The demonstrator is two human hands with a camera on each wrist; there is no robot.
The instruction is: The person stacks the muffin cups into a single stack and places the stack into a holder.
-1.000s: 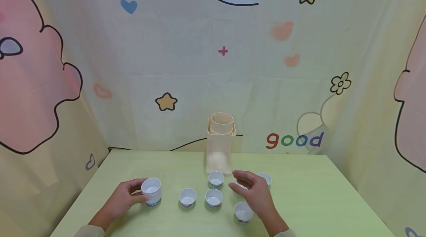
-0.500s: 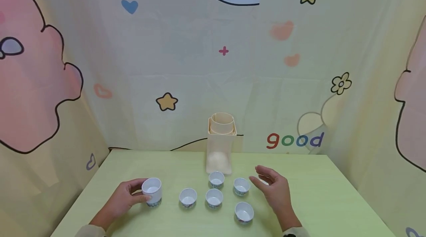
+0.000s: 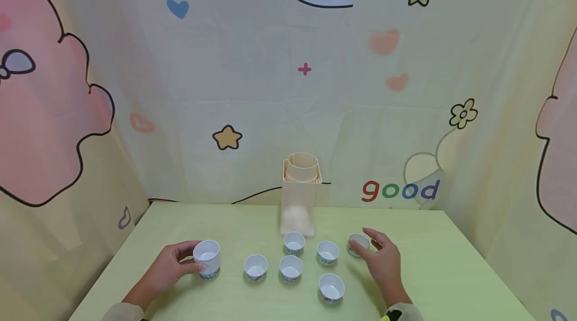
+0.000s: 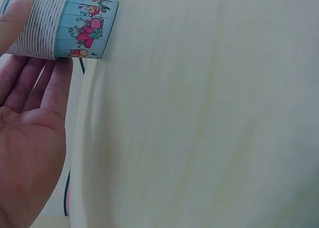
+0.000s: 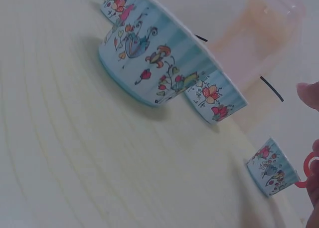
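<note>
My left hand grips an upright stack of small paper baking cups at the left of the table, thumb on the near side. In the left wrist view, many stacked rims show on the stack, with a blue floral pattern on the end cup. My right hand is at the single paper cup farthest right, thumb and fingers spread. The thumb overlaps this cup in the head view. In the right wrist view, the cup stands left of the parted fingertips.
Several single paper cups stand upright between my hands, one nearer the front. Behind them stands a cream plastic dispenser with a round tube in its top. A printed curtain surrounds the pale green table.
My right hand has moved right, away from a cup now in full view, to the cup farthest right. My left hand and its stack stay in place.
</note>
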